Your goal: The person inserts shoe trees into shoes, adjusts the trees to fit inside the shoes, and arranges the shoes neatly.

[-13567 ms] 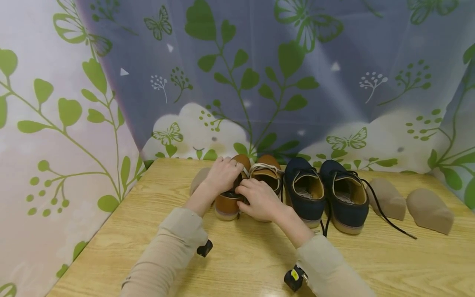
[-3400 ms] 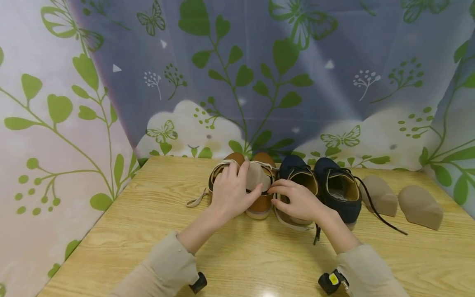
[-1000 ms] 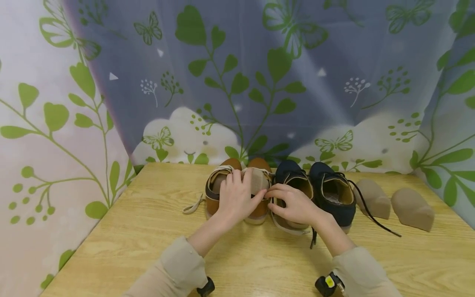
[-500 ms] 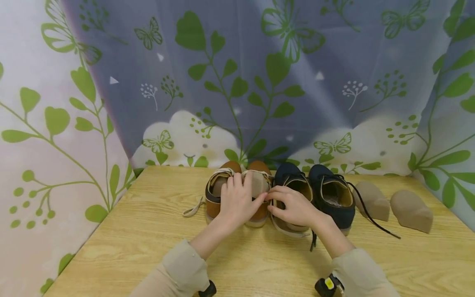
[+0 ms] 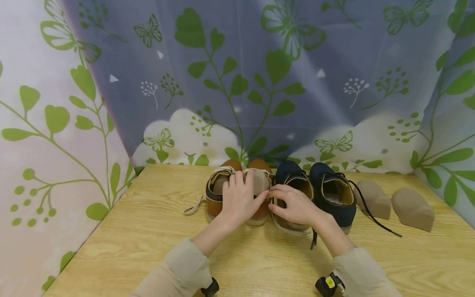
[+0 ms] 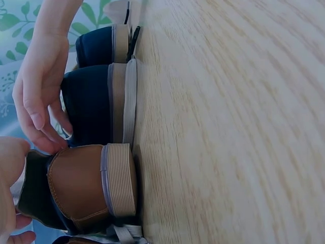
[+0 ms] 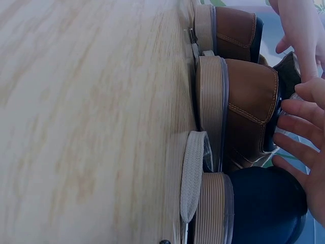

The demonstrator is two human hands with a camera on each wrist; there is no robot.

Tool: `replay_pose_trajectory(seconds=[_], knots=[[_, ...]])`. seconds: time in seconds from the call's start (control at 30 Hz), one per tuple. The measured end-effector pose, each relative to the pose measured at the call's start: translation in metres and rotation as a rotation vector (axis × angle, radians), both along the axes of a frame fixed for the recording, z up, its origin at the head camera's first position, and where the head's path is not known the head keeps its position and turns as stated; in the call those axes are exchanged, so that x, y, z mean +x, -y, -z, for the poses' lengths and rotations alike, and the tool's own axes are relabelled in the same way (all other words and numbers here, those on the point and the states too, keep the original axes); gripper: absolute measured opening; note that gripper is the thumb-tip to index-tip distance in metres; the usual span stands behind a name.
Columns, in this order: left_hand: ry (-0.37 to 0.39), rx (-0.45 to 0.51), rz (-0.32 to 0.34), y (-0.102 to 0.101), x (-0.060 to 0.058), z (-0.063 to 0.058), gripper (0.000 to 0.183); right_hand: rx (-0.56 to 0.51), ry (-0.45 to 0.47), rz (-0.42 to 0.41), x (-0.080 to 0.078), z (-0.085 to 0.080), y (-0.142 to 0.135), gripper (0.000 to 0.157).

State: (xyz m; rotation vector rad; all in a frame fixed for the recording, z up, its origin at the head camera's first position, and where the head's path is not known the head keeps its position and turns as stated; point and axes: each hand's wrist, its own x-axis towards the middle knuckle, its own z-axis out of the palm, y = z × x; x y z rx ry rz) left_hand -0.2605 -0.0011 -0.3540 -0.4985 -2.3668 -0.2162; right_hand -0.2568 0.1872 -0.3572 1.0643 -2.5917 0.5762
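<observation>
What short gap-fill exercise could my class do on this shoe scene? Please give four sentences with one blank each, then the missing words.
1. Altogether, ____ shoes stand on the table.
2. In the head view, two loose beige inserts lie to the ____ of the navy shoes.
3. The long lace trailing beside the loose inserts is coloured ____.
4. The hand partly covering the outer brown shoe is the person's ____ hand.

Missing words: four; right; black; left.

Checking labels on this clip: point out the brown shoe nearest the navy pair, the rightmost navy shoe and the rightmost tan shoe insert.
Brown shoe nearest the navy pair (image 7: 249, 99): right wrist view, brown heel panel.
Rightmost navy shoe (image 5: 337, 213): head view, back of the heel.
Rightmost tan shoe insert (image 5: 413, 208): head view, upper surface.
</observation>
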Motion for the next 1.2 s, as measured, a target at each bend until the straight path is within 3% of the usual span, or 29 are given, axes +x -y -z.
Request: replay_pose_trajectory(seconds=[0.87, 1.2], knots=[[-0.018, -0.004, -0.01, -0.0032, -0.0029, 0.0029, 0.067, -0.002, 0.007, 0.002, -0.0007, -0.0004, -0.0007, 0.023], [0.008, -0.02, -0.028, -0.0045, -0.004, 0.0043, 0.067, -0.004, 0.006, -0.007, -0.0006, -0.0007, -0.0007, 0.022]])
